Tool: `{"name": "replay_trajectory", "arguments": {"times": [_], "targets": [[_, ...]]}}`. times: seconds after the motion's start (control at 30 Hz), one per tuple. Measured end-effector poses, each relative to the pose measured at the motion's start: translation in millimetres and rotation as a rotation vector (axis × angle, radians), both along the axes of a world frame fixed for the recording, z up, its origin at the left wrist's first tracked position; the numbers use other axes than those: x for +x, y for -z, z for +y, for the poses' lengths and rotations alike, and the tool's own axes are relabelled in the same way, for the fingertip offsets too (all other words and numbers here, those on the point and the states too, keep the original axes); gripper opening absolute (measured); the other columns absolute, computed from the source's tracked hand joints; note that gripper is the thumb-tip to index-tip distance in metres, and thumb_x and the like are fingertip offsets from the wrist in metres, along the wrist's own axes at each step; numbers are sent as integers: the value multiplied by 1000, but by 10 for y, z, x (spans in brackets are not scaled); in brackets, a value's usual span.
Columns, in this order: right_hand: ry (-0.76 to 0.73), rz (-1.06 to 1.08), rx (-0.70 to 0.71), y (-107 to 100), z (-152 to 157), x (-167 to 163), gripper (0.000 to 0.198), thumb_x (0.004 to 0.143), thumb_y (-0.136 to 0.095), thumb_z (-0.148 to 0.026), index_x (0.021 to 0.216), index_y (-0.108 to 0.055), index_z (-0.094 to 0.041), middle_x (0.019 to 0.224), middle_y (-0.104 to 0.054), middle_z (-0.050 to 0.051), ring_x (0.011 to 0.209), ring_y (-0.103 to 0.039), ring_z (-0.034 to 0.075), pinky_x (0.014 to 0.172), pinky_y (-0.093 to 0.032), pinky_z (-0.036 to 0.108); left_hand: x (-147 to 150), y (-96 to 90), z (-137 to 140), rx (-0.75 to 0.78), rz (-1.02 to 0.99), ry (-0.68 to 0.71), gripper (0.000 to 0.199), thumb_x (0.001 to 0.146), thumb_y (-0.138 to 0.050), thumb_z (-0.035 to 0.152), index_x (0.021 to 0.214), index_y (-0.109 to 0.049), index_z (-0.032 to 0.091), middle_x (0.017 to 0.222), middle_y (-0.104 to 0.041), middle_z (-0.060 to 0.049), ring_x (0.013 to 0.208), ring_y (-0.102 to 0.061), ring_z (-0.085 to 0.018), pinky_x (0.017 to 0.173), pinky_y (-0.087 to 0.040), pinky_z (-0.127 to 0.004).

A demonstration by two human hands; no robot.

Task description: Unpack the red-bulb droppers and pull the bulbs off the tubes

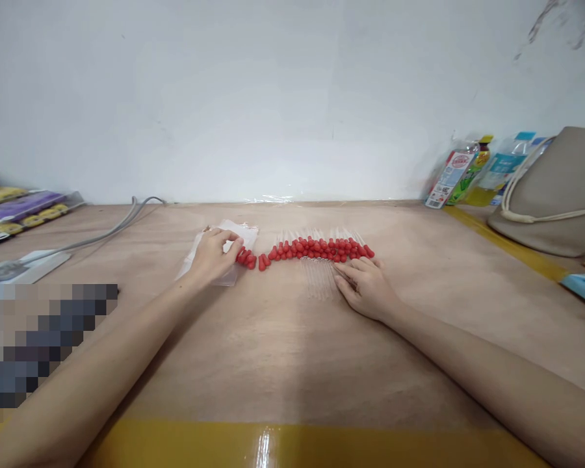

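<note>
My left hand [217, 250] is over the clear plastic bags [227, 276], its thumb and forefinger closed on a red rubber bulb at the edge of a small group of loose red bulbs [248, 259]. My right hand [368, 286] rests at the right end of a row of clear thin tubes [319, 279], with finger and thumb at the outermost tube. Behind that row lies a long pile of droppers [316, 247], red bulbs towards me and clear stems pointing to the wall. The fingertips of both hands are partly hidden.
At the back right, bottles [504, 172] and a grey bag [550, 195] with a cord stand by the wall. A grey cable [112, 227] runs to a plug at left, near packaged items [24, 211]. Yellow tape [292, 445] covers the table's front edge.
</note>
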State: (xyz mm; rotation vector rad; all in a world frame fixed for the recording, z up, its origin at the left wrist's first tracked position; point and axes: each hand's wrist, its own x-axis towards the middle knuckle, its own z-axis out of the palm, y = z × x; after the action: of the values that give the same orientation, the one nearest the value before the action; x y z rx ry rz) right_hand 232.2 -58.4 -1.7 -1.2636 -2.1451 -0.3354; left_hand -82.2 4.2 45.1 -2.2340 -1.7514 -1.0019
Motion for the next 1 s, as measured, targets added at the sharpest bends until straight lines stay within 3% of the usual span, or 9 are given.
{"name": "replay_trajectory", "arguments": {"times": [0.1,0.23,0.47,0.63,0.73,0.83,1.0], "targets": [[-42,-37,-40,-36,-23,-3,29,84,-45,-39,95,-62,-19,73,-60,4,73,-49,17,73,-28,33,153,-13,-35,49,120,76,22,76,-52,39,74,-63,19,80,-57,-5,82,-52,-21,80,-39,-37],[-77,-72,-111,-79,-41,3,42,84,-41,-51,103,-59,-19,80,-58,5,77,-49,19,75,-29,35,361,3,-32,-13,237,144,26,74,-55,44,78,-62,20,89,-56,-7,92,-49,-25,81,-38,-40],[-96,-51,-130,-79,-27,10,41,89,-35,-45,111,-55,-17,93,-60,7,87,-50,20,79,-31,37,496,46,51,-90,259,157,27,76,-55,45,74,-62,20,98,-54,-7,99,-46,-27,82,-36,-43],[-73,36,-83,-57,-3,12,34,89,-38,-39,107,-57,-19,95,-61,7,89,-51,20,81,-33,38,483,38,-75,78,86,-5,23,80,-51,40,74,-61,19,94,-58,-6,98,-47,-26,83,-33,-43],[-53,85,-61,-32,21,17,33,87,-40,-38,108,-57,-18,97,-59,9,92,-52,22,83,-36,40,456,46,-250,233,17,-23,19,80,-52,36,78,-61,20,92,-58,-6,96,-48,-24,82,-33,-41],[-97,143,-16,-19,30,19,37,86,-42,-38,115,-52,-17,104,-56,11,98,-51,24,86,-39,42,458,102,-422,266,-25,78,15,80,-53,33,81,-61,20,90,-59,-5,91,-50,-22,82,-34,-39],[-189,166,77,-57,-8,13,61,81,-50,-43,134,-32,-19,126,-45,13,116,-42,26,94,-38,43,578,244,-566,117,47,394,15,83,-51,32,87,-60,21,89,-63,-2,87,-52,-18,80,-34,-35]]}}
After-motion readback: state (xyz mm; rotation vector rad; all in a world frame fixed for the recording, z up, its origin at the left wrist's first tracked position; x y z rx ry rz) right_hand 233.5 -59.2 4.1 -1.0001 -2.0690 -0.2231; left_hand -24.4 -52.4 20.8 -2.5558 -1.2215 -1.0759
